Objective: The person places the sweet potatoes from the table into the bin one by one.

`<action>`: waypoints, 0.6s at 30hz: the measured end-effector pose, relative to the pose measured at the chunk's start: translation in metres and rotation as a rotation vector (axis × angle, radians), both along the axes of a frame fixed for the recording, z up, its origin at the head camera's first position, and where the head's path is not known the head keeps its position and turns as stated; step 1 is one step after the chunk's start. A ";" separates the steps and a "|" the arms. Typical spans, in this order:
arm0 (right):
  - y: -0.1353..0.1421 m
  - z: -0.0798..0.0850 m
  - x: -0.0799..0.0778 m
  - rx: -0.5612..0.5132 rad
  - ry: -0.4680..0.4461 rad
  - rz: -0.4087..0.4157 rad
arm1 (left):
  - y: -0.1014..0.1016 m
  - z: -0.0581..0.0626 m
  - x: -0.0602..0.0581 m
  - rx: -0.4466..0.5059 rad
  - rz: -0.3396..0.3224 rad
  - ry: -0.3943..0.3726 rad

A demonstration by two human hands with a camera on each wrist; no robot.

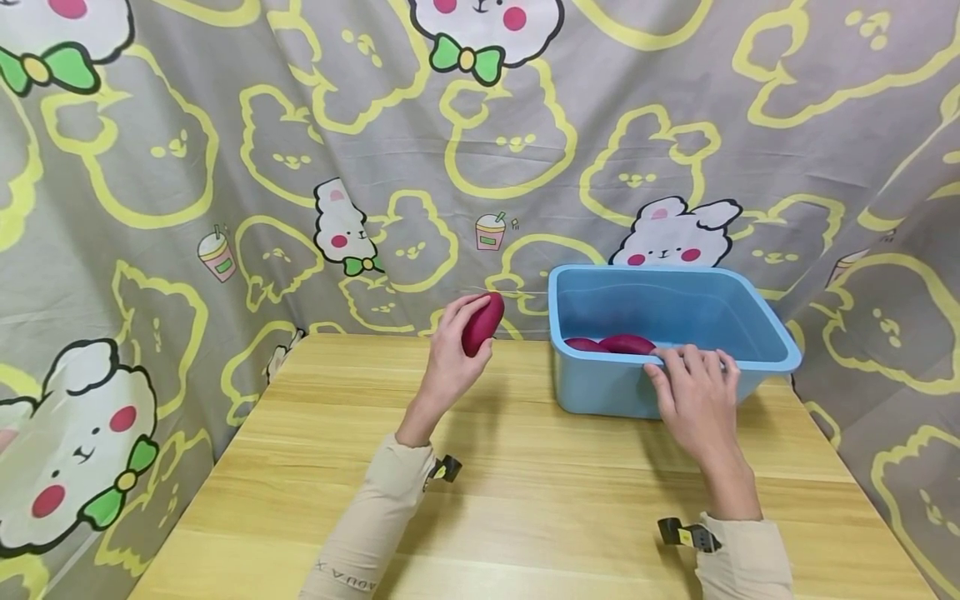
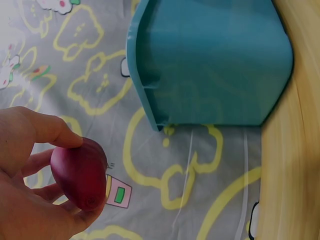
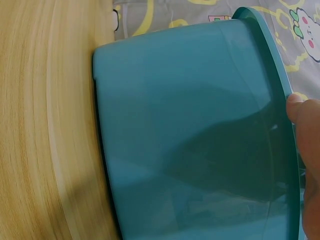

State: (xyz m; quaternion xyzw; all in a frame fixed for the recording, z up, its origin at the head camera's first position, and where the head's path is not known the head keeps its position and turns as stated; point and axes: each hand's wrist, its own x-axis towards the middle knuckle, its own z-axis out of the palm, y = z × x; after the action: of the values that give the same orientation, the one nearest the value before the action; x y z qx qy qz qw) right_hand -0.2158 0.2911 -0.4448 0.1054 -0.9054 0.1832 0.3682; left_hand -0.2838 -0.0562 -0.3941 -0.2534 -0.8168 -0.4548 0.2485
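My left hand (image 1: 452, 343) holds a smooth dark-red oval thing (image 1: 483, 323), like a purple sweet potato, up above the table left of the blue plastic bin (image 1: 607, 387). In the left wrist view the fingers and thumb wrap its sides, and a small ring mark shows on the end of the oval (image 2: 80, 172). My right hand (image 1: 701, 400) grips the bin's near rim, its fingers over the edge and the thumb on the outer side. Inside the bin, more dark-red ovals (image 1: 628, 344) lie behind the near wall, partly hidden by it.
The bin stands at the back right of a wooden table (image 1: 517, 500). A grey curtain (image 1: 405, 150) with yellow outlines and cartoon rabbits hangs right behind the table and along both sides. A dark wrist camera (image 1: 675, 532) is strapped on the right sleeve.
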 end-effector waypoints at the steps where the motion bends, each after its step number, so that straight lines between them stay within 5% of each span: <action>1: 0.000 0.000 0.000 0.000 0.001 0.000 | 0.001 0.000 0.000 0.000 0.000 0.000; 18: 0.000 0.001 0.000 -0.001 0.003 0.000 | 0.019 0.004 -0.002 0.029 -0.059 0.028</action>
State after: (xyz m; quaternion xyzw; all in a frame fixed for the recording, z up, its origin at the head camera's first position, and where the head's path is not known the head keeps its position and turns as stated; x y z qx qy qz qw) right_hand -0.2162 0.2913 -0.4438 0.1056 -0.9048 0.1837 0.3694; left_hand -0.2863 -0.0373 -0.3897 -0.2801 -0.7988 -0.4700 0.2501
